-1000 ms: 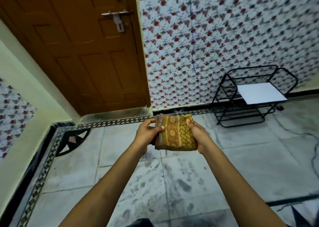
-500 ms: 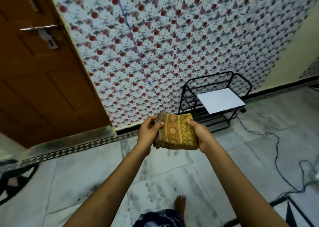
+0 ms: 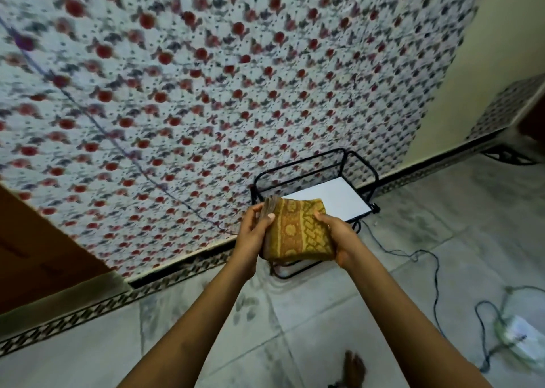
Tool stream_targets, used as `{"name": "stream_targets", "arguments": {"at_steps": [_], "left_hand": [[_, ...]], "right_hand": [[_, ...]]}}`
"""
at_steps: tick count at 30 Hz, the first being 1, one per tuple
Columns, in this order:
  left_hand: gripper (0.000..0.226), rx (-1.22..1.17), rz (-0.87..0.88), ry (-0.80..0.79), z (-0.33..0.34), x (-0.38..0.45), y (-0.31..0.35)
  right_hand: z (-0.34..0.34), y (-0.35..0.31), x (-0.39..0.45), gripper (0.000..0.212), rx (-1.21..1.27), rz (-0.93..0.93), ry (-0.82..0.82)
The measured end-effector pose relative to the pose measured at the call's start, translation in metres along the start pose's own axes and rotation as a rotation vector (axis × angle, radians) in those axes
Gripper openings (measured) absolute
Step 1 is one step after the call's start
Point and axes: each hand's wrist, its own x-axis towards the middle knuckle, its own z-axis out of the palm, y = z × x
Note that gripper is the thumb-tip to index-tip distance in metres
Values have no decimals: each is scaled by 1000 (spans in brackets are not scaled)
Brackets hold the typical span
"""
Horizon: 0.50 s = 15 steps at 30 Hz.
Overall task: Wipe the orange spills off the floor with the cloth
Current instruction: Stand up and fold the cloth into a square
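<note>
Gripped between left hand [image 3: 253, 234] and right hand [image 3: 339, 237], folded mustard patterned cloth [image 3: 298, 231] is carried; orange spills unseen, must be located next.

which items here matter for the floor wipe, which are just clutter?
For the job:
- folded mustard-yellow patterned cloth, held off the floor between left hand and right hand
- grey marble tile floor; no orange spill visible in this view

Lying about:
- black wire rack with white flat board
- dark cable trailing on the floor
- brown wooden door
</note>
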Motion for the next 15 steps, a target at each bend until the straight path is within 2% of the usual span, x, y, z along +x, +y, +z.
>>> {"name": "stream_targets", "arguments": {"at_steps": [4, 9, 15], "left_hand": [[20, -2, -25, -2, 74, 51, 4], [48, -13, -145, -3, 152, 106, 9], [59, -15, -229, -17, 203, 167, 4]], "right_hand": [[-52, -54, 64, 24, -27, -3, -15], [-111, -118, 130, 13, -81, 1, -59], [-145, -163, 206, 15, -144, -40, -97]]}}
